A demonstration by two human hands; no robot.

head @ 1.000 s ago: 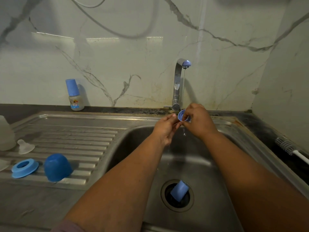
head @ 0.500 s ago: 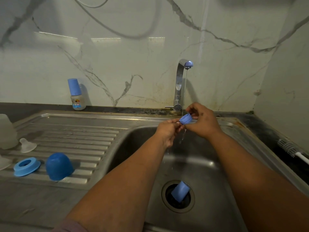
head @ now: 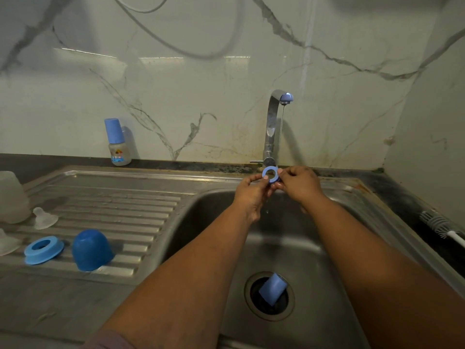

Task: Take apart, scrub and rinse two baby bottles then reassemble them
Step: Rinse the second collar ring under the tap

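Note:
Both hands hold a small blue screw ring [head: 271, 174] under the tap's thin stream, its hole facing me. My left hand [head: 253, 190] pinches its left edge and my right hand [head: 298, 183] pinches its right edge. A small blue cap [head: 273, 288] lies tilted in the sink drain. On the drainboard sit a larger blue ring [head: 43, 249], a dark blue dome cap [head: 91, 250], a clear teat [head: 44, 217] and a frosted bottle body [head: 11, 197] at the far left. An assembled small bottle with a blue cap [head: 117, 142] stands by the wall.
The chrome tap [head: 273, 127] runs a thin stream into the steel sink [head: 314, 248]. A bottle brush [head: 439, 225] lies on the dark counter at the right. Another clear piece [head: 6, 243] shows at the left edge.
The hands have turned the small ring so its opening faces me, and raised it slightly under the water. Everything on the drainboard stays put.

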